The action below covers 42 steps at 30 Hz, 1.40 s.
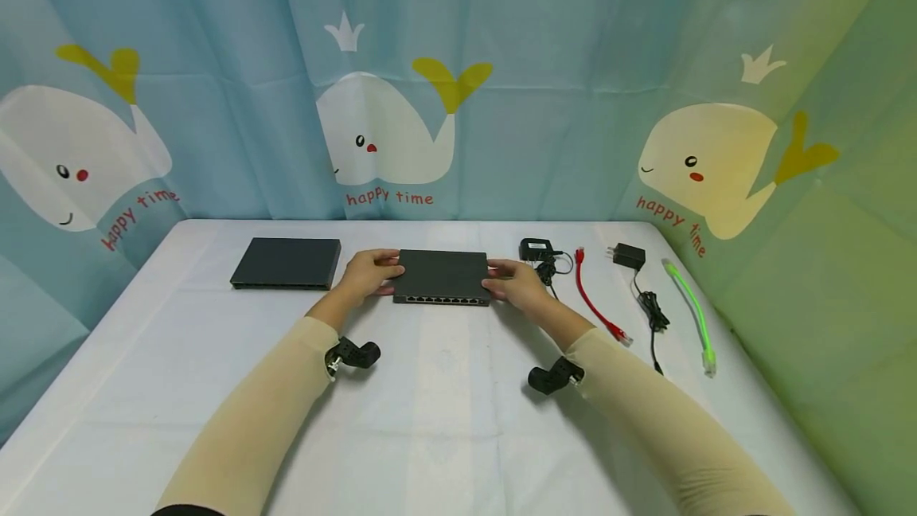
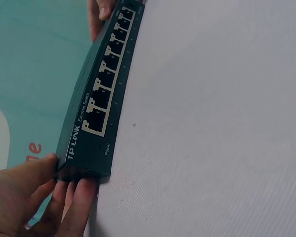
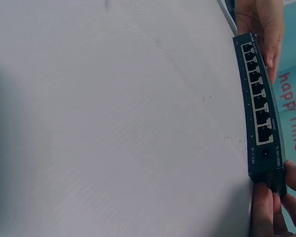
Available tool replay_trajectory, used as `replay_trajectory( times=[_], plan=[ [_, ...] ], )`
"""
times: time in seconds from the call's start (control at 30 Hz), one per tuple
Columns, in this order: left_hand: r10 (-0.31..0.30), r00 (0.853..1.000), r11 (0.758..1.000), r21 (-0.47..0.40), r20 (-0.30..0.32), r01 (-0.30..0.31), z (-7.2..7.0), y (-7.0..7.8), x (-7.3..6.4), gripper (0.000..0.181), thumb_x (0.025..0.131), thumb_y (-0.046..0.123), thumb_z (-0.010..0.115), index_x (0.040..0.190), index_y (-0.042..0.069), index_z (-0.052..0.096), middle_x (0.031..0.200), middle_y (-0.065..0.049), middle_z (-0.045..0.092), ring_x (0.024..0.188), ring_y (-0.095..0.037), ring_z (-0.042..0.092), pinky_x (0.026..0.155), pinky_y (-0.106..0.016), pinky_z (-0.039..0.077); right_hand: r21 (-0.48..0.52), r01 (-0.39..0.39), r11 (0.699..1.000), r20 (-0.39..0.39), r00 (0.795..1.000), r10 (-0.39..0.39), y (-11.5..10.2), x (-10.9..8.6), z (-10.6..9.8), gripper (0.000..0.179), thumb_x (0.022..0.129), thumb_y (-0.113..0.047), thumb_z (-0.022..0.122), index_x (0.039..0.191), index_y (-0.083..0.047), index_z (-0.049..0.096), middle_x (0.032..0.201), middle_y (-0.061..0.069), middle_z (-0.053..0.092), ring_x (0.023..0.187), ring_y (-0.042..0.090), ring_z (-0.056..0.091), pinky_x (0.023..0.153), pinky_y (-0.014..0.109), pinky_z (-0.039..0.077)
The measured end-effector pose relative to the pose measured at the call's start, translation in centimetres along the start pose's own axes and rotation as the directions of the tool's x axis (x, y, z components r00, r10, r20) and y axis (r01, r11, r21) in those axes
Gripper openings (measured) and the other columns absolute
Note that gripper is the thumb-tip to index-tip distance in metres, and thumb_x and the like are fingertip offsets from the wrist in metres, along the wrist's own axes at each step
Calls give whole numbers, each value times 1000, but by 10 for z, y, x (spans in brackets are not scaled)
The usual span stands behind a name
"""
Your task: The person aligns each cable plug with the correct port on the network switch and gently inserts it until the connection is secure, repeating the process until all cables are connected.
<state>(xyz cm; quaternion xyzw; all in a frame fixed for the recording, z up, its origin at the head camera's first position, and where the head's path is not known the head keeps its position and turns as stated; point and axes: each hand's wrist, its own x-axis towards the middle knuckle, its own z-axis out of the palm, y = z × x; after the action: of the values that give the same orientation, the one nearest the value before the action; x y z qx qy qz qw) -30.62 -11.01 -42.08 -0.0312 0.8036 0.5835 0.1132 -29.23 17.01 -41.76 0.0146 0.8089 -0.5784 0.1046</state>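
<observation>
Black-cased Ethernet switch (image 1: 440, 273), marked TP-LINK, at the far middle of the white desk (image 1: 444, 436); its port row faces the near side. Left hand (image 1: 364, 273) grips its left end, thumb at the upper edge, fingers at the lower. Right hand (image 1: 521, 287) grips the right end likewise. Cannot tell whether the underside touches the desk. To the left, apart from the switch: a flat black box (image 1: 286, 263). Right of the switch, left to right: a black adapter (image 1: 536, 248) with its cord, a red cable (image 1: 598, 315), a second adapter (image 1: 629, 256) with bundled cord, a bright green cable (image 1: 693, 305) by the right edge. Whale-print curtain (image 1: 559, 142) along the far side.
</observation>
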Motion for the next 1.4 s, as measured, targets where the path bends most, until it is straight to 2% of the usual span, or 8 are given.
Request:
replay_trajectory(
  times=[0.1, 0.23, 0.37, 0.57, 0.73, 0.97, 1.4],
  plan=[
    [9, 1000, 1000, -4, 8, -9, 3, -1, 0, 48, 98, 13, 64, 143, 8, 52, 137, -15, 55, 120, -31, 60, 77, -29, 62, 10, -11, 1000, -3, 1000, 11, 0, -2, -4, 53, 93, 0, 66, 143, 3, 48, 136, 25, 53, 106, 18, 62, 82, 19, 58],
    [27, 1000, 1000, 10, 4, -27, 9, 0, 0, 48, 97, 14, 64, 143, 8, 52, 137, -15, 56, 119, -30, 60, 75, -26, 61, 4, -27, 1000, -10, 1000, 27, 2, -4, -8, 52, 92, -1, 67, 141, 2, 50, 136, 24, 54, 97, 11, 63, 79, 17, 57],
    [34, 999, 999, 12, 0, -34, 14, -1, -4, 49, 96, 14, 65, 143, 9, 52, 137, -13, 57, 120, -29, 59, 72, -25, 61, -18, -43, 999, -19, 999, 43, 5, -8, -10, 51, 92, -3, 68, 141, 1, 52, 136, 22, 55, 95, 8, 62, 76, 14, 57],
    [22, 1000, 999, 25, 1, -22, 18, -3, -11, 51, 96, 16, 66, 145, 14, 51, 136, -13, 57, 118, -30, 60, 69, -25, 62, 31, -41, 999, -22, 999, 41, 8, -11, -9, 50, 92, 1, 66, 140, 5, 51, 134, 25, 55, 90, 7, 63, 79, 20, 59],
    [19, 1000, 1000, 4, -6, -19, 19, -4, -13, 51, 95, 16, 67, 144, 13, 52, 137, -13, 57, 118, -30, 61, 69, -26, 62, 63, -38, 997, -27, 999, 40, 10, -12, -9, 50, 92, 2, 66, 139, 7, 50, 133, 27, 55, 87, 6, 64, 81, 22, 59],
    [38, 999, 999, -22, -14, -38, 20, -4, -9, 50, 95, 16, 68, 143, 13, 54, 136, -12, 57, 121, -29, 59, 72, -27, 62, 74, -49, 996, -41, 998, 52, 8, -10, -12, 49, 92, 3, 66, 139, 6, 52, 129, 25, 56, 82, 4, 63, 76, 20, 59],
    [46, 999, 999, -23, -24, -46, 22, -4, -4, 51, 95, 17, 69, 143, 15, 54, 137, -10, 57, 120, -29, 60, 74, -27, 62, 37, -79, 996, -65, 995, 81, 4, -4, -13, 48, 93, 0, 66, 139, 3, 53, 130, 22, 57, 86, 5, 63, 76, 19, 58]
  ],
)
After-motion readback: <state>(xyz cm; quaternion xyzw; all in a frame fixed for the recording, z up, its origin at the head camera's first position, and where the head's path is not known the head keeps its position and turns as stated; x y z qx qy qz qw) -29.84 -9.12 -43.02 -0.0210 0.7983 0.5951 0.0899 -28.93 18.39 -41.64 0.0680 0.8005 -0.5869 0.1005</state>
